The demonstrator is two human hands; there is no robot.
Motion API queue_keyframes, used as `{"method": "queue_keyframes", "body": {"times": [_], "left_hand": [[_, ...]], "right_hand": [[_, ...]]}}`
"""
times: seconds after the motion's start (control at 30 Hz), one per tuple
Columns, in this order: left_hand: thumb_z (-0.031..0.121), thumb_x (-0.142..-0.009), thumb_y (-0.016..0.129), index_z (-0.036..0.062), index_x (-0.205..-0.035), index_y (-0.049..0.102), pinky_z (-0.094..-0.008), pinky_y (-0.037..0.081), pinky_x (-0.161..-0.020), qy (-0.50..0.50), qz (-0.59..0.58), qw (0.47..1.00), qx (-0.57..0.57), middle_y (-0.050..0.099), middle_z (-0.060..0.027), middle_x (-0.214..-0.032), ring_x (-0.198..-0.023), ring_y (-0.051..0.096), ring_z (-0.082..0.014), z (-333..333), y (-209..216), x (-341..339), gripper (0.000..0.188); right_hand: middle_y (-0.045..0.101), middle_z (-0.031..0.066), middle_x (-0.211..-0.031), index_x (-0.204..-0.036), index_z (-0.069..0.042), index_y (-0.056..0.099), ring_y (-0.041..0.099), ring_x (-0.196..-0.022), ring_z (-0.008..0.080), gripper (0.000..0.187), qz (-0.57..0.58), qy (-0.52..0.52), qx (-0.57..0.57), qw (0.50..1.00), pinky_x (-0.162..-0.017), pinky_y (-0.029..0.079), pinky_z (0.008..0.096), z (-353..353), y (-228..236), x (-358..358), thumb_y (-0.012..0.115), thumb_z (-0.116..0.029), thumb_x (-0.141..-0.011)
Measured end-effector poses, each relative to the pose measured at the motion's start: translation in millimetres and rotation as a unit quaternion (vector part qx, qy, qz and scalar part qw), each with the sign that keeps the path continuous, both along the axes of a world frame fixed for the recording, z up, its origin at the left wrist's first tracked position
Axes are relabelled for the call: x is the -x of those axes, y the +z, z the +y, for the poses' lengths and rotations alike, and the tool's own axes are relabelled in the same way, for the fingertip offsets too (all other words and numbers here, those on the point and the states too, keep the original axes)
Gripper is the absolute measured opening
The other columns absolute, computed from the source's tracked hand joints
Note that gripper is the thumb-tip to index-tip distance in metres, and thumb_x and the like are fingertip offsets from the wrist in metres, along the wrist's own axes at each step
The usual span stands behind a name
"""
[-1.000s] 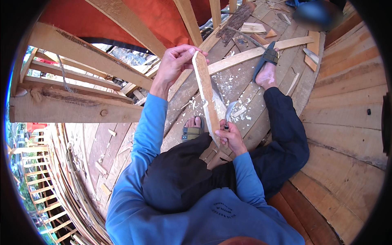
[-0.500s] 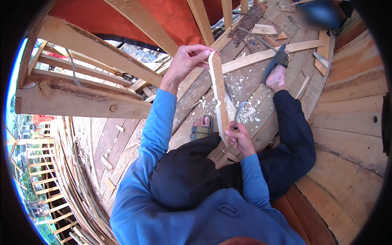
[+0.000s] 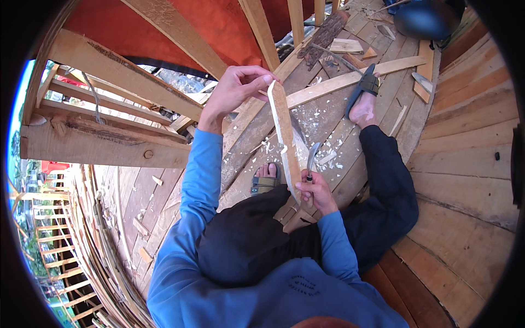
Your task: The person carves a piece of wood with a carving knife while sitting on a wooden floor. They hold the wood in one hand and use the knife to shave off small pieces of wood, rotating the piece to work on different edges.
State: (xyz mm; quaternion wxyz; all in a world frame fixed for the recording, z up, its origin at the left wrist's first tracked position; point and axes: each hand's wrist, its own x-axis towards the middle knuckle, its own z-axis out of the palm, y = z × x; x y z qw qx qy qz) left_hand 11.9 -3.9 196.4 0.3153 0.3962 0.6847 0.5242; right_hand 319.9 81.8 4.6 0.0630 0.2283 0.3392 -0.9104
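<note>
Head view: the wood strip (image 3: 285,128) slants between the left hand (image 3: 235,92), which pinches its top tip, and the right hand (image 3: 318,192), which grips its bottom end and a curved knife (image 3: 311,157). Since half a second ago, the hold looks the same, but the strip sits a bit further left.

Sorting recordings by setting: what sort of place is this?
Probably an improvised woodworking site, perhaps for boatbuilding: pale wood shavings litter the plank floor, and a plank wall stands at right.
</note>
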Motion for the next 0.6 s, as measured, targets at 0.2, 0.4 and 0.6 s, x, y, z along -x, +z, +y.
{"method": "queue_keyframes", "body": {"times": [0.2, 0.4, 0.6], "left_hand": [[0.017, -0.098, 0.071, -0.0028, -0.116, 0.072, -0.0258, 0.062, -0.076, 0.04, -0.002, 0.999, 0.004, 0.075, -0.0077, -0.098, -0.088, 0.072, -0.0116, -13, 16, -3, 0.027], [0.013, -0.088, 0.081, -0.0025, -0.108, 0.074, -0.0246, 0.06, -0.073, 0.106, 0.075, 0.991, 0.017, 0.076, -0.0057, -0.089, -0.081, 0.072, -0.0105, -8, 13, -14, 0.026], [0.014, -0.091, 0.078, -0.0013, -0.105, 0.074, -0.0256, 0.058, -0.071, 0.148, 0.029, 0.988, 0.016, 0.076, -0.0082, -0.091, -0.08, 0.072, -0.0113, -3, 7, -13, 0.021]], "right_hand": [[0.055, -0.0028, -0.068, -0.088, -0.007, 0.057, 0.045, -0.048, 0.0041, 0.025, 0.005, -0.07, -0.155, 0.985, -0.043, 0.036, 0.0218, -1, 4, 4, 0.082, -0.008, -0.083], [0.055, -0.0024, -0.068, -0.086, -0.006, 0.058, 0.047, -0.049, 0.0042, 0.026, -0.045, -0.094, -0.24, 0.965, -0.042, 0.037, 0.0231, 0, 6, 5, 0.084, -0.009, -0.083], [0.055, -0.0025, -0.068, -0.087, -0.005, 0.058, 0.048, -0.049, 0.0042, 0.026, -0.033, -0.088, -0.257, 0.962, -0.042, 0.037, 0.0236, 4, 4, 5, 0.083, -0.009, -0.084]]}}
